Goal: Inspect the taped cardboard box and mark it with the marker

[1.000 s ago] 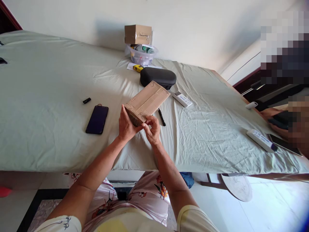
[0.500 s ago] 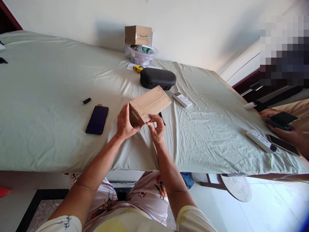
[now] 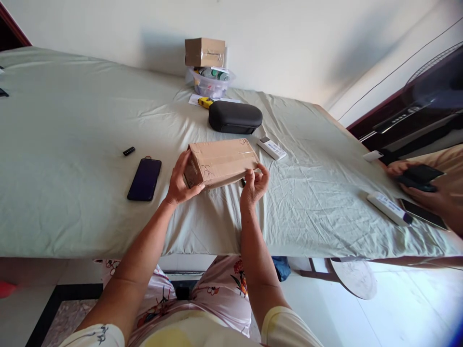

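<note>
Both my hands hold a flat cardboard parcel, sealed with tape and marked in pen. My left hand grips its left end, with the fingers curled over the edge. My right hand holds the right end from below, fingertips against the corner. The parcel is tilted a little above the green sheet. A black pen lies mostly hidden under the parcel. Closest to my left hand is a black smartphone, lying face up. Beyond the parcel sits a white remote control.
Farther back lie a black zip case and a yellow tape measure. A plastic tub holds bottles, with a cardboard box on top. At right, a co-worker's hands hold a black phone, beside a white device.
The parcel has turned so its long side runs across my view. My right hand has moved right to its far end. The co-worker's hands have come in, holding a phone.
</note>
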